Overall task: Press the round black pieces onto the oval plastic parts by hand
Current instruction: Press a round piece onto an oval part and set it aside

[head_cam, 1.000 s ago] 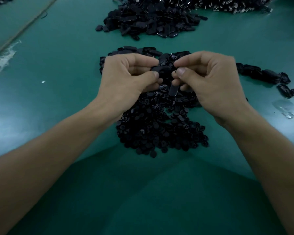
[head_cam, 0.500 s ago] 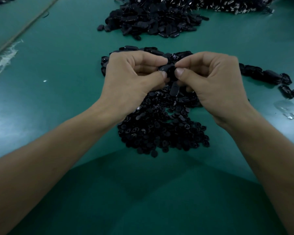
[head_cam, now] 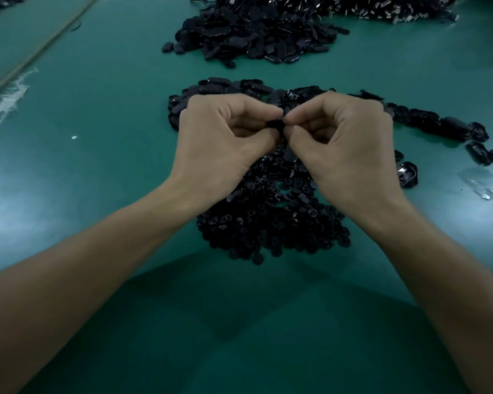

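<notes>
Glossy blk plastic pieces [head_cam: 271,220]; matt green tabletop [head_cam: 111,109]

left hand [head_cam: 225,143], right hand [head_cam: 349,150], curled, pinching, touching

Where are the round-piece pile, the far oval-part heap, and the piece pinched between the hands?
round-piece pile [head_cam: 271,223], head view, pile's middle.
far oval-part heap [head_cam: 254,35], head view, heap's centre.
pinched piece [head_cam: 276,127], head view, its visible dark edge.

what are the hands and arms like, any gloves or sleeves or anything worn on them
The left hand and right hand are bare, with no gloves. The left forearm and right forearm are uncovered as far as the frame edge: no sleeves, watch or bracelet, and no ring shows on the visible fingers.
</notes>
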The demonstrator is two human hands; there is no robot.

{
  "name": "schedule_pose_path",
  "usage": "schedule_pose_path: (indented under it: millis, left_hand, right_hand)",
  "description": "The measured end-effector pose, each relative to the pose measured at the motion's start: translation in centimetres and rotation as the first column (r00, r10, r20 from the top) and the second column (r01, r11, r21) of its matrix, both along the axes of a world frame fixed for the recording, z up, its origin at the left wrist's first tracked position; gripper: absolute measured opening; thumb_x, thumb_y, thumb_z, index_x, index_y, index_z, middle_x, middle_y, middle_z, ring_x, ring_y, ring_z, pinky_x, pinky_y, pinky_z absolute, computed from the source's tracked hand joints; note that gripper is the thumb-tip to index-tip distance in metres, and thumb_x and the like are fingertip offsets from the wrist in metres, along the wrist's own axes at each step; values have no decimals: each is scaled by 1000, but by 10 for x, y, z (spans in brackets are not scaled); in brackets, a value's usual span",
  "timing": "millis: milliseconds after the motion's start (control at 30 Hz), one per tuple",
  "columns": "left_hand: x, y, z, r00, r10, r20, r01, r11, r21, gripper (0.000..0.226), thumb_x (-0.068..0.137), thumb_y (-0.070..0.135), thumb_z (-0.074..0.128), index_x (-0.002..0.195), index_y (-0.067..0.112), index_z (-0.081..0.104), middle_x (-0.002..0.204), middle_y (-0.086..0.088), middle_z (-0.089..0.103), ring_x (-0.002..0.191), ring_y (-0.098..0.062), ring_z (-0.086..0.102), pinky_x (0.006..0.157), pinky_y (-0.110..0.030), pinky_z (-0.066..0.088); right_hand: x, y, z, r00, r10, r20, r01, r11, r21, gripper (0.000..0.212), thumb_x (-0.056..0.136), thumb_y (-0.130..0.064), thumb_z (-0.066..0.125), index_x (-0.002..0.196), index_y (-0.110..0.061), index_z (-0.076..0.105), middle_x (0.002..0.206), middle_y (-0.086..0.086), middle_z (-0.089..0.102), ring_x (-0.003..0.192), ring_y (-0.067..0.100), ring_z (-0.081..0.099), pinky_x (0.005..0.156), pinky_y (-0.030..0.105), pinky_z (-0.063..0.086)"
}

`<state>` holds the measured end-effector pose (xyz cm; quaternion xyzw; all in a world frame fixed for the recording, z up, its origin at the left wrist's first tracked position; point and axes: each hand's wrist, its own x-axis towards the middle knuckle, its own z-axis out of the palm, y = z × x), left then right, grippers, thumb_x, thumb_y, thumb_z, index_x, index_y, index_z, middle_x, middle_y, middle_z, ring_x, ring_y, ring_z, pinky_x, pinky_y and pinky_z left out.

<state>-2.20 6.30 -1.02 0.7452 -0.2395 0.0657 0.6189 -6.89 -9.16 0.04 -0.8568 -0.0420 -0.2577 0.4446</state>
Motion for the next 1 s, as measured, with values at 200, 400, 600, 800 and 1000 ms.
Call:
schedule_pose_path:
  millis: [200,400,600,800,1000]
  left_hand:
    - [-1,-1,-2,995,28,94,-34,997,62,22,82,3,77,96,20,74,89,3,76,81,-11,75,78,-33,62]
    - [1,2,-1,985,15,171,-40,989,139,23,83,8,78,101,22,72,89,11,74,79,-3,73,75,-25,60]
    - [7,4,-4,978,37,205,-70,985,157,18,84,14,78,98,22,71,90,11,73,80,-4,72,75,-25,59]
    - [11,4,-10,987,-21,157,-8,984,177,17,83,9,76,96,18,72,87,6,75,76,-7,71,71,-24,56]
    - [15,7,-7,988,-144,-62,145,989,17,22,83,7,77,95,22,69,82,2,76,70,-13,72,65,-23,58]
  right_hand:
    - [0,-1,2,999,-14,-48,15,1000,18,22,87,-12,75,85,-28,61,79,-8,69,73,7,69,69,26,58]
    - [-2,0,1,998,-24,-57,24,1000,3,28,87,-11,75,77,-28,55,79,-3,70,75,17,70,68,38,59]
    - [-5,3,1,999,22,-35,-25,996,-86,21,89,-4,69,84,-23,62,75,-11,68,71,7,69,67,26,58]
    - [-2,-2,1,995,70,-76,-77,993,-85,9,89,-11,73,93,-19,71,76,-13,71,72,-1,70,72,20,58]
    - [3,-12,-2,991,67,-117,-75,995,-66,13,91,-22,73,104,-24,74,82,-12,70,76,3,68,72,16,53]
